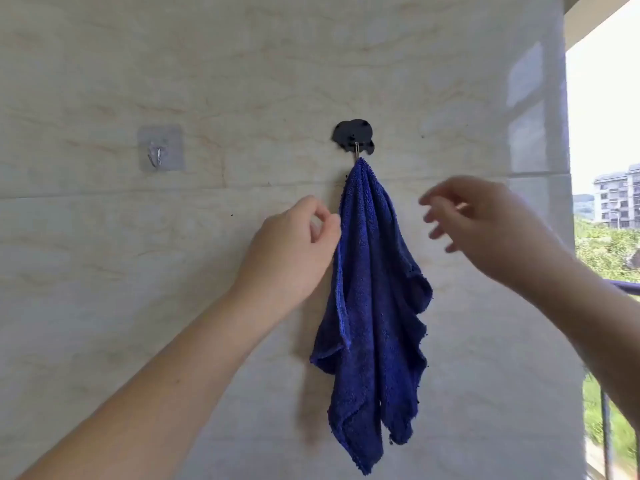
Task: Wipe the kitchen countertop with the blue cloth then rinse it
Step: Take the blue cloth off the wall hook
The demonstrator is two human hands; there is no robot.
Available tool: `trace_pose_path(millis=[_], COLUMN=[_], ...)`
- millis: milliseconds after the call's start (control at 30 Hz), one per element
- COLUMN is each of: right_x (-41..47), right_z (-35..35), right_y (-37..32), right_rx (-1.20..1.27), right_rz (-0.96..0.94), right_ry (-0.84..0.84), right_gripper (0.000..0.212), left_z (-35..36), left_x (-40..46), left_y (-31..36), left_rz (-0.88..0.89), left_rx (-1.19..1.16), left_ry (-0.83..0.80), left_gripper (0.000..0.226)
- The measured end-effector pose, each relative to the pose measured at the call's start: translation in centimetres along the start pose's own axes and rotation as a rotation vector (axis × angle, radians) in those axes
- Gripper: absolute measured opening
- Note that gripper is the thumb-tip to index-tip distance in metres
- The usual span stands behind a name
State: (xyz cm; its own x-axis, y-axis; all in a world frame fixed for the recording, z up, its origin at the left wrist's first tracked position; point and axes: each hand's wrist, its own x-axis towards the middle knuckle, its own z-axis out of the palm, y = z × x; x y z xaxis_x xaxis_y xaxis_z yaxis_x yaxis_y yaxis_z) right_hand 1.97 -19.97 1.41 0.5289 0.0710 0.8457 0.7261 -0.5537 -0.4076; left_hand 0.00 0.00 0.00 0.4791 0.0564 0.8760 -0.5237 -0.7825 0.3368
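Note:
A blue cloth (374, 306) hangs in loose folds from a black wall hook (353, 136) on the marbled tile wall. My left hand (291, 251) is at the cloth's left edge, thumb and fingertips curled close and touching or nearly touching the fabric; whether they pinch it I cannot tell. My right hand (485, 226) hovers to the right of the cloth, apart from it, fingers spread and blurred, holding nothing. The countertop is out of view.
A clear adhesive hook (160, 152) sits bare on the wall to the left. At the right edge an open window (606, 168) shows buildings and greenery, with a dark railing (606, 427) below.

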Motion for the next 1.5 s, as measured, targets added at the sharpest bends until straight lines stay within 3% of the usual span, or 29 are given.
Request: trace_pose_path(millis=[133,200,300,467,600,800,933,1000,1067,1167,1300,1400,1500], right_x=[2.3,2.6,3.1,4.7,6.3,6.5,4.5,3.3,1.6,-2.2,-9.5,-16.0,-22.2], right_z=[2.5,3.8,4.2,2.9,2.2,1.6,1.6,1.3,0.9,0.5,0.9,2.1,2.5], right_y=[-1.3,-0.8,0.2,0.1,-0.8,-2.3,-2.0,-1.8,-1.3,0.5,4.2,7.5,9.1], right_rx=[0.01,0.028,0.04,0.14,0.055,0.116,0.165,0.166,0.165,0.256,0.397,0.487,0.515], right_rz=[0.067,0.091,0.07,0.06,-0.015,-0.132,-0.215,-0.199,-0.108,0.095,0.353,0.565,0.754], right_ry=[-0.156,-0.175,-0.123,0.038,0.137,0.312,0.322,0.247,0.114,-0.18,-0.583,-0.743,-0.798], right_gripper=[0.023,0.021,0.012,0.013,0.019,0.015,0.013,0.02,0.027,0.035,0.044,0.042,0.041], left_z=[1.8,2.5,2.5,0.5,-0.9,-2.0,-2.2,-2.2,-1.8,-0.4,3.0,6.3,9.7], left_x=[0.9,0.9,1.4,3.3,5.7,7.5,6.2,5.1,3.4,-0.6,-7.8,-12.7,-16.8], left_y=[0.5,0.1,-0.6,-1.4,-1.2,0.2,0.6,0.6,0.2,-0.9,-2.2,-3.2,-3.4], left_rz=[-0.058,-0.076,-0.071,-0.151,-0.171,-0.065,0.029,0.03,0.024,0.004,-0.088,-0.199,-0.228], left_rx=[0.199,0.188,0.122,-0.1,-0.25,-0.274,-0.343,-0.413,-0.458,-0.46,-0.494,-0.552,-0.555], left_ry=[-0.098,-0.118,-0.062,0.062,0.211,0.362,0.426,0.35,0.161,-0.138,-0.4,-0.595,-0.799], left_gripper=[0.031,0.031,0.025,0.03,0.02,0.025,0.026,0.025,0.022,0.018,0.017,0.017,0.015])
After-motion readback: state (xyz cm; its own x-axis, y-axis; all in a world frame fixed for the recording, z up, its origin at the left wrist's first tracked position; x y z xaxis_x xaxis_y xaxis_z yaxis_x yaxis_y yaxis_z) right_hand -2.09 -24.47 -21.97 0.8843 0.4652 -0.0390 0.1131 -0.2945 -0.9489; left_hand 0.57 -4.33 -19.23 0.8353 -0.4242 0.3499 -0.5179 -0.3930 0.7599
